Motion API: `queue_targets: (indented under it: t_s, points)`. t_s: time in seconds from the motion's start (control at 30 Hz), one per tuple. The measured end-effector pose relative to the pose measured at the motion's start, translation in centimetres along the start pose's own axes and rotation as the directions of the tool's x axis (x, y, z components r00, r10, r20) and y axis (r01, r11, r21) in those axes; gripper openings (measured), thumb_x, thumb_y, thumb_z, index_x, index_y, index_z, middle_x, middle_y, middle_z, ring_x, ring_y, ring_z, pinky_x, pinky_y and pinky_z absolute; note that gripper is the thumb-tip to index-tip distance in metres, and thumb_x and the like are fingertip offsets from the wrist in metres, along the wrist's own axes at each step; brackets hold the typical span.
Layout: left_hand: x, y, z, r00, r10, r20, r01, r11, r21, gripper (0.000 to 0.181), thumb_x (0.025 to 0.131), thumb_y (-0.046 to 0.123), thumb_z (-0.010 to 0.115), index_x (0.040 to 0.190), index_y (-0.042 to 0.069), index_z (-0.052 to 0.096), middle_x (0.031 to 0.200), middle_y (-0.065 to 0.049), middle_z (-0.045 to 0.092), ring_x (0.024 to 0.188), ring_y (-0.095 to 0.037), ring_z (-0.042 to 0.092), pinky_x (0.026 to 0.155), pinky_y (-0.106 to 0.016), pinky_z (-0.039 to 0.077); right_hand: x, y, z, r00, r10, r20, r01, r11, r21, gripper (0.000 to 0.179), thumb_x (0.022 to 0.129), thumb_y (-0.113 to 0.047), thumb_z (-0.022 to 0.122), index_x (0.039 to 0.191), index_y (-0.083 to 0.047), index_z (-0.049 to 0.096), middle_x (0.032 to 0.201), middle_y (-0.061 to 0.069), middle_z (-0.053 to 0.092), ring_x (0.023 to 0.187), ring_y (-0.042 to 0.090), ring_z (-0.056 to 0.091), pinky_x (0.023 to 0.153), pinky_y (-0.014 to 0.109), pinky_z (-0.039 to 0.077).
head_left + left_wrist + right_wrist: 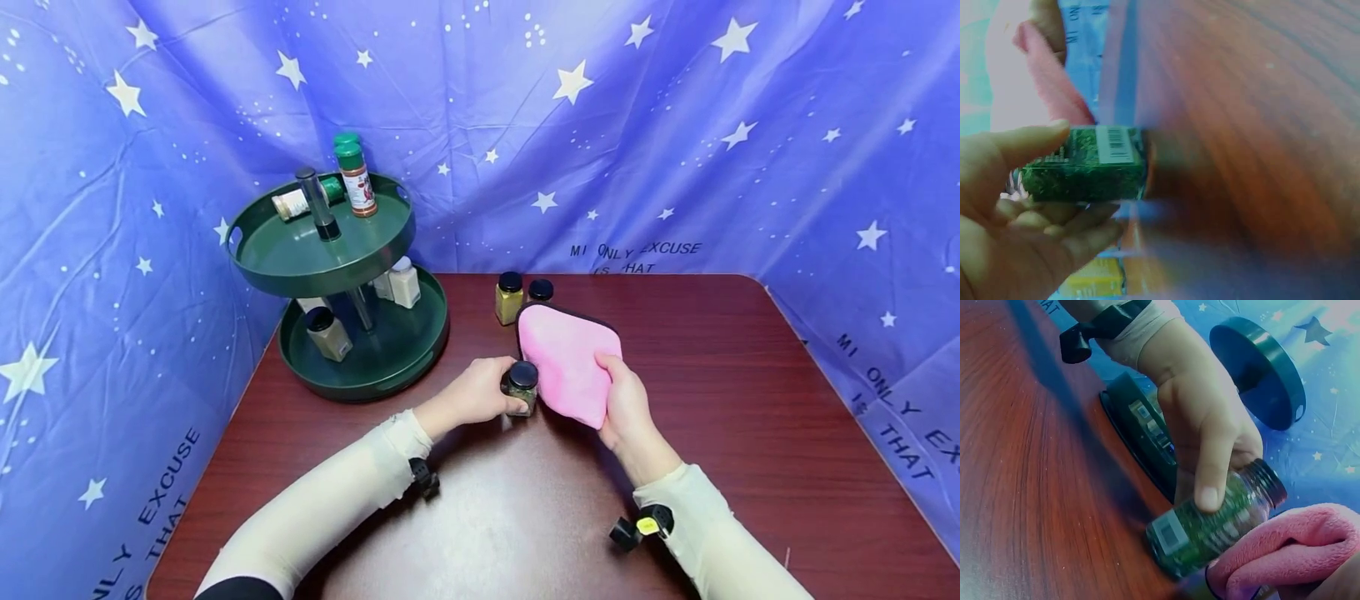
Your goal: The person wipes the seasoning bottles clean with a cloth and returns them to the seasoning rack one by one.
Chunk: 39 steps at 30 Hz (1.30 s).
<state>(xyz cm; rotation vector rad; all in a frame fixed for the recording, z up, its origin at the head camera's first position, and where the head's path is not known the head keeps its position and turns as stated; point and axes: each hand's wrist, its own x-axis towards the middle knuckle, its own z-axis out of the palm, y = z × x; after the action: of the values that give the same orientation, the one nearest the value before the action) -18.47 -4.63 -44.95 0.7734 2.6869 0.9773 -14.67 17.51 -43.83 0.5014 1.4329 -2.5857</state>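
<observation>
My left hand grips a small square glass jar with a black lid, its thumb on one side and fingers on the other. Green dried herbs fill the jar, and a barcode label shows on it in the left wrist view. In my right hand is a pink cloth with a dark edge, pinched by its right side. The cloth hangs right beside the jar, folded over in the right wrist view. Behind the cloth stand a jar of yellow spice and another black-lidded jar, partly hidden.
A dark green two-tier round rack stands at the left of the table. Its upper tier bears upright green-capped bottles and one lying bottle. Below are a black-lidded jar and white-capped containers. A starry curtain surrounds the table.
</observation>
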Motion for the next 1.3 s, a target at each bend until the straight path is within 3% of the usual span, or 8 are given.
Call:
queue_targets:
  t_s: [0.13,0.27,0.43,0.63,0.93,1.17,1.3]
  points:
    - [-0.3,0.3,-0.4,0.999,-0.034,0.014,0.035,0.999,-0.023,0.070,0.078,0.030,0.088,0.135,0.006,0.055,0.119,-0.009,0.071,0.108,-0.021,0.067,0.098,-0.036,0.052,0.0,0.0,-0.3,1.000,0.001,-0.001,-0.001,1.000,0.024,0.012,0.107,-0.022,0.041,0.110,-0.013,0.048,0.081,-0.004,0.069,0.073,0.010,0.069,0.065,0.029,0.057]
    - [-0.7,0.7,0.1,0.992,-0.107,-0.074,0.105,0.994,-0.028,0.082,0.074,0.053,0.088,0.130,0.005,0.053,0.115,-0.009,0.067,0.105,-0.021,0.065,0.094,-0.035,0.052,0.0,-0.1,-0.3,1.000,-0.018,0.016,0.017,0.999,0.038,0.012,0.108,-0.021,0.039,0.110,-0.013,0.048,0.082,-0.004,0.070,0.074,0.009,0.069,0.066,0.029,0.058]
    - [-1.2,1.2,1.0,0.968,-0.165,-0.191,0.163,0.986,-0.025,0.067,0.073,0.058,0.087,0.105,0.008,0.056,0.095,-0.004,0.062,0.092,-0.019,0.062,0.085,-0.035,0.053,-0.1,-0.3,0.0,0.998,-0.053,0.035,0.051,0.997,0.053,0.013,0.108,-0.019,0.038,0.108,-0.013,0.049,0.082,-0.004,0.071,0.074,0.009,0.070,0.066,0.027,0.059]
    - [-1.4,1.4,1.2,0.955,-0.168,-0.247,0.164,0.986,-0.034,0.053,0.078,0.045,0.087,0.102,0.007,0.061,0.094,-0.005,0.068,0.092,-0.022,0.067,0.083,-0.037,0.055,-0.2,-0.4,0.6,0.996,-0.087,0.015,0.086,0.995,0.047,0.013,0.107,-0.018,0.040,0.105,-0.011,0.051,0.080,-0.003,0.071,0.073,0.009,0.071,0.066,0.027,0.058]
    - [-0.9,0.7,1.0,0.965,-0.139,-0.221,0.135,0.990,-0.032,0.038,0.077,0.026,0.085,0.104,0.007,0.065,0.094,-0.002,0.072,0.086,-0.016,0.067,0.081,-0.031,0.054,-0.5,0.5,1.7,0.988,-0.138,0.067,0.141,0.989,-0.035,0.015,0.107,-0.018,0.042,0.106,-0.008,0.053,0.081,-0.003,0.070,0.075,0.009,0.070,0.067,0.028,0.059]
    - [-0.6,0.8,1.0,0.972,-0.117,-0.204,0.113,0.993,-0.029,0.032,0.077,0.026,0.088,0.097,0.011,0.068,0.087,0.001,0.072,0.079,-0.012,0.065,0.074,-0.026,0.053,0.4,3.4,1.1,0.994,-0.099,-0.041,0.085,0.959,-0.269,0.013,0.102,-0.016,0.049,0.099,-0.005,0.056,0.074,-0.006,0.066,0.069,0.007,0.064,0.066,0.024,0.056]
    - [-0.6,1.0,1.1,0.971,-0.103,-0.214,0.103,0.995,-0.011,0.030,0.076,0.027,0.089,0.094,0.012,0.070,0.085,0.002,0.073,0.076,-0.011,0.065,0.071,-0.025,0.052,0.5,3.6,0.7,0.994,-0.100,-0.044,0.084,0.957,-0.278,0.014,0.102,-0.014,0.049,0.097,-0.005,0.057,0.074,-0.006,0.065,0.071,0.006,0.063,0.069,0.023,0.056]
